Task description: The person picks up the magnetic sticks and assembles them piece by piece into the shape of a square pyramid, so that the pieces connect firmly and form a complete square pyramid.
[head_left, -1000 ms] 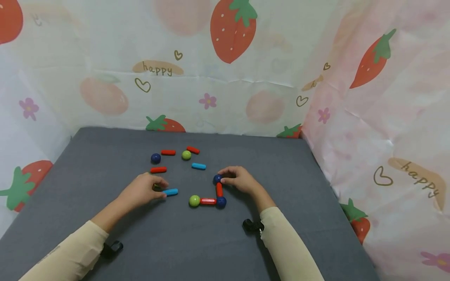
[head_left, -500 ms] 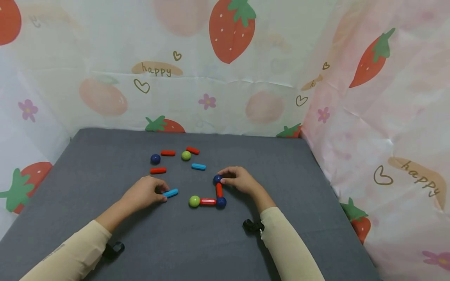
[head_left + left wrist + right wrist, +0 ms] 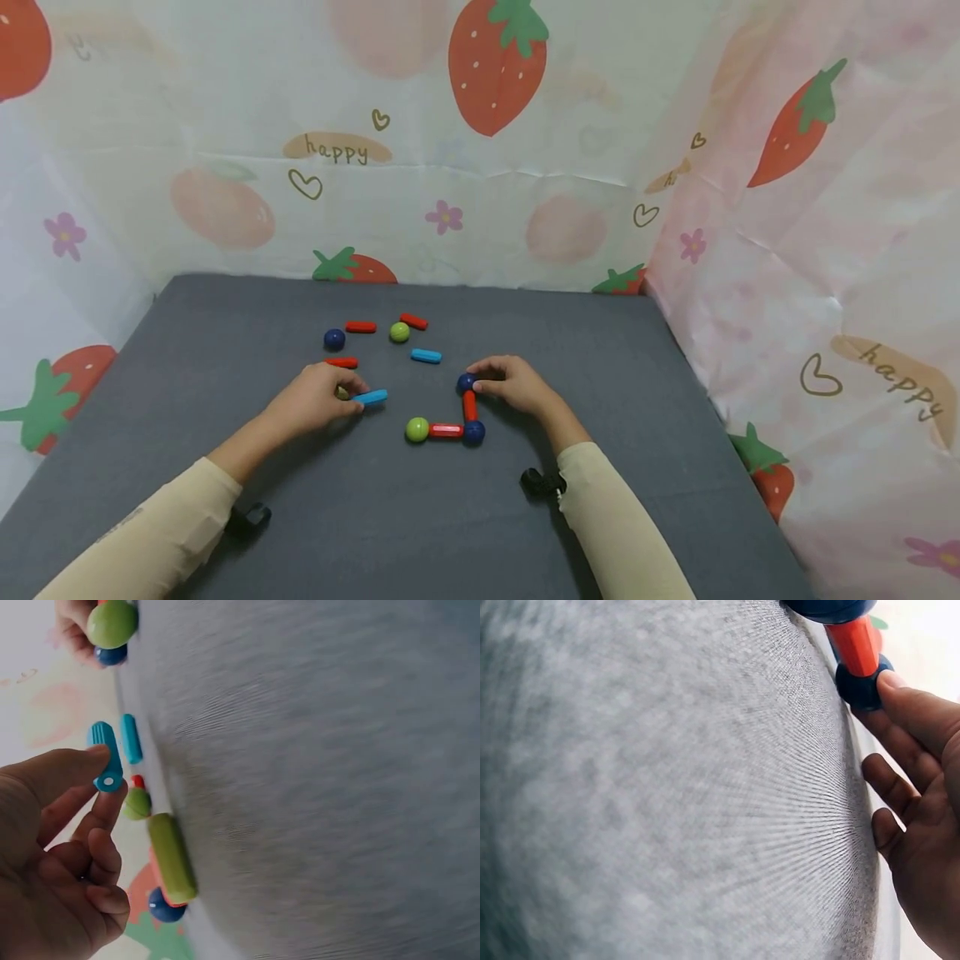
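Observation:
My left hand [image 3: 311, 400] pinches a light blue rod [image 3: 372, 397] between thumb and finger. In the left wrist view the blue rod [image 3: 106, 757] is off the cloth, with a pale round spot on its end. An olive-green rod [image 3: 172, 855] lies beyond the fingers there; the hand mostly hides it in the head view. My right hand [image 3: 517, 387] pinches a dark blue ball [image 3: 466, 382] topping an L-shaped chain. A red rod [image 3: 470, 406] links it to a dark blue corner ball [image 3: 473, 432]. Another red rod [image 3: 446, 430] runs left to a green ball [image 3: 417, 429].
Farther back on the grey cloth [image 3: 390, 517] lie a dark blue ball [image 3: 334, 339], a green ball [image 3: 400, 332], a light blue rod [image 3: 426, 356] and red rods [image 3: 361, 327]. Strawberry-print sheets [image 3: 480, 192] hang behind and at both sides.
My left hand has moved slightly away from me and to the right, taking the light blue rod along. My right hand and the L-shaped chain stay in place.

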`<state>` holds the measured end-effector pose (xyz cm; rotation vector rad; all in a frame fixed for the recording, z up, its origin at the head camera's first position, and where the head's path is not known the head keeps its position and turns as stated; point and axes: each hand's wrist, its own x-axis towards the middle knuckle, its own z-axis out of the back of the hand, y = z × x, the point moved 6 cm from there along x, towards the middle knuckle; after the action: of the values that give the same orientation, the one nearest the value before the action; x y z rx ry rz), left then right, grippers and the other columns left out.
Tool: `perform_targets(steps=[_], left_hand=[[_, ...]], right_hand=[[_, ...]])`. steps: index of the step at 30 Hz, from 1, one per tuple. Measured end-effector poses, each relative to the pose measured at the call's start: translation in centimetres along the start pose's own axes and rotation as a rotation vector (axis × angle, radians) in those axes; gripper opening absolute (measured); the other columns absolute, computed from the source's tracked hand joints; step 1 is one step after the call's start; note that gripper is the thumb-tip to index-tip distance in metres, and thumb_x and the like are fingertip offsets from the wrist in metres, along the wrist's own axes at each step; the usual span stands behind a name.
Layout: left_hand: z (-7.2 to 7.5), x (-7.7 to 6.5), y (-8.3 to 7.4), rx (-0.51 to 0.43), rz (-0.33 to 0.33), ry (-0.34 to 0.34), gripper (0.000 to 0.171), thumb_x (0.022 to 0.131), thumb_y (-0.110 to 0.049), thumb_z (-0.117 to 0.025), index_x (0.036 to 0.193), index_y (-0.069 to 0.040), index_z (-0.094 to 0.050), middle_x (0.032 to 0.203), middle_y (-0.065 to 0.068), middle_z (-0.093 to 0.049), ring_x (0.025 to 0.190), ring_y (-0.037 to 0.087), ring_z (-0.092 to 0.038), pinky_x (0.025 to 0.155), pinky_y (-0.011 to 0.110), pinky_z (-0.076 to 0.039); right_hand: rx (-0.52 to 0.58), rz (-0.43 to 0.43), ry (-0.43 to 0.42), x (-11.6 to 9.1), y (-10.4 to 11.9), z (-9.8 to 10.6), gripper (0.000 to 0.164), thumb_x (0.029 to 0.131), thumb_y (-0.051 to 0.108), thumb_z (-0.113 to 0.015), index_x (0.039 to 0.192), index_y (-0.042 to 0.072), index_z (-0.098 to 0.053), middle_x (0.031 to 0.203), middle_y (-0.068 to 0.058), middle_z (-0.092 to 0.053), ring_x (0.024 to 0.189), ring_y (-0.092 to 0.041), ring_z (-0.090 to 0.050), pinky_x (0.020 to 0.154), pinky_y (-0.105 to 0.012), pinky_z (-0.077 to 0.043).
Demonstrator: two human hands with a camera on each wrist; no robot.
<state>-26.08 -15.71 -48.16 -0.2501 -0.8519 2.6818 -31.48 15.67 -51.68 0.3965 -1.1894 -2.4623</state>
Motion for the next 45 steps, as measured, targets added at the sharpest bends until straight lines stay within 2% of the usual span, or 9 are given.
perform_targets(steps=[3,7,10,16,20,26,32,39,45], left_hand=[[0.6,0.7,-0.7,0.003,-0.024,-0.014,0.019,0.088,-0.017,-0.082,0.105,-0.013,-0.079,0.097,0.002,-0.073,0.077,0.016,-0.059,0.064,0.031,-0.049],[1.1,1.7,-1.4,-0.013,-0.031,-0.011,0.02,0.089,-0.016,-0.081,0.108,-0.013,-0.078,0.101,0.002,-0.074,0.08,0.016,-0.06,0.066,0.031,-0.051],[1.2,2.5,-1.9,-0.038,-0.031,-0.003,0.02,0.09,-0.017,-0.08,0.109,-0.014,-0.078,0.103,0.002,-0.075,0.08,0.016,-0.063,0.067,0.032,-0.053],[1.1,4.3,-2.8,-0.07,-0.047,0.004,0.02,0.09,-0.019,-0.08,0.11,-0.016,-0.077,0.105,0.001,-0.074,0.086,0.016,-0.065,0.074,0.035,-0.054],[0.5,5.6,-3.3,-0.082,-0.081,0.016,0.021,0.091,-0.019,-0.08,0.111,-0.016,-0.077,0.108,0.0,-0.075,0.095,0.02,-0.067,0.078,0.037,-0.055],[-0.8,7.0,-4.1,-0.095,-0.125,0.044,0.019,0.091,-0.018,-0.079,0.11,-0.016,-0.078,0.111,0.002,-0.075,0.109,0.026,-0.067,0.084,0.039,-0.056],[-2.2,8.0,-4.7,-0.079,-0.127,0.074,0.018,0.09,-0.019,-0.08,0.108,-0.018,-0.079,0.11,0.0,-0.076,0.109,0.023,-0.067,0.085,0.039,-0.056],[-3.5,9.1,-5.4,-0.06,-0.143,0.103,0.017,0.089,-0.018,-0.081,0.106,-0.017,-0.08,0.107,0.0,-0.076,0.101,0.019,-0.068,0.079,0.034,-0.057],[-4.6,9.6,-5.7,-0.032,-0.136,0.154,0.017,0.089,-0.019,-0.081,0.106,-0.018,-0.08,0.107,-0.001,-0.075,0.1,0.016,-0.067,0.083,0.034,-0.056]], right_hand=[[0.006,0.001,-0.001,0.1,0.0,0.1,0.027,0.097,0.025,-0.073,0.124,0.023,-0.074,0.123,0.002,-0.07,0.114,-0.018,-0.061,0.099,-0.04,-0.049],[0.007,0.002,0.0,0.1,0.0,0.1,0.027,0.097,0.024,-0.073,0.124,0.022,-0.074,0.123,0.002,-0.07,0.112,-0.017,-0.061,0.097,-0.039,-0.05],[0.007,0.003,0.0,0.1,0.0,0.2,0.027,0.097,0.024,-0.073,0.124,0.021,-0.074,0.123,0.001,-0.07,0.11,-0.017,-0.061,0.093,-0.038,-0.05],[-0.01,0.003,-0.006,0.0,0.0,0.2,0.028,0.096,0.025,-0.074,0.124,0.022,-0.074,0.125,0.001,-0.069,0.114,-0.018,-0.06,0.097,-0.039,-0.048],[-0.014,0.006,-0.013,0.0,0.0,0.2,0.028,0.096,0.025,-0.074,0.124,0.022,-0.074,0.126,0.0,-0.069,0.114,-0.018,-0.06,0.097,-0.039,-0.048],[-0.021,-0.01,-0.013,0.0,-0.1,0.1,0.028,0.097,0.026,-0.073,0.125,0.022,-0.074,0.123,0.002,-0.069,0.1,-0.017,-0.06,0.081,-0.033,-0.052],[-0.01,-0.015,-0.009,0.0,-0.2,-0.1,0.028,0.097,0.026,-0.073,0.125,0.023,-0.074,0.123,0.001,-0.07,0.099,-0.018,-0.059,0.078,-0.031,-0.051],[0.001,-0.014,-0.01,0.0,0.0,-0.1,0.027,0.098,0.026,-0.073,0.124,0.022,-0.074,0.121,0.002,-0.071,0.099,-0.017,-0.06,0.079,-0.032,-0.051],[0.005,-0.012,-0.012,0.0,0.0,-0.1,0.027,0.097,0.025,-0.073,0.124,0.023,-0.074,0.121,0.002,-0.071,0.098,-0.018,-0.06,0.079,-0.032,-0.051]])
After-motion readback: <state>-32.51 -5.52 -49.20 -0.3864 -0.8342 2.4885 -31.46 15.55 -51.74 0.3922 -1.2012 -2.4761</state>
